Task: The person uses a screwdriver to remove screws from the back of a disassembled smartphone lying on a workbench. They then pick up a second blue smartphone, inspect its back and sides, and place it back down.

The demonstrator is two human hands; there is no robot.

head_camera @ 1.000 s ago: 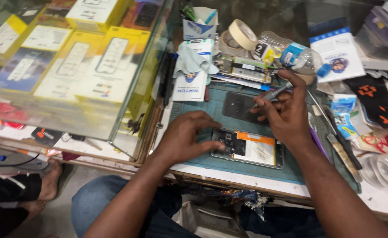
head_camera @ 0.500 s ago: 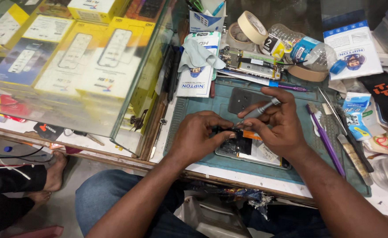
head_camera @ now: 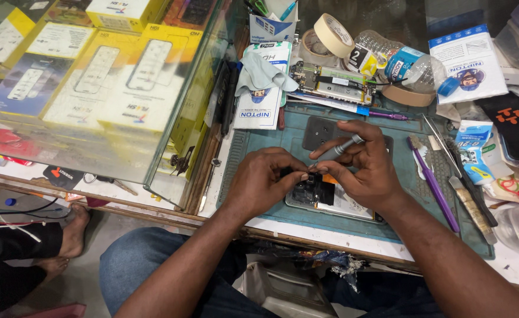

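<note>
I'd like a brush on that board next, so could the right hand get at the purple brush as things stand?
Probably yes: the purple brush lies bare on the teal mat just beside the right hand, nothing across it. The fingers already hold a small metal screwdriver, though.

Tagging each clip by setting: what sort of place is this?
Most likely a phone repair stall. An opened phone lies on a teal work mat, a bare circuit board sits behind it, and a glass case holds boxed phone accessories.
</note>
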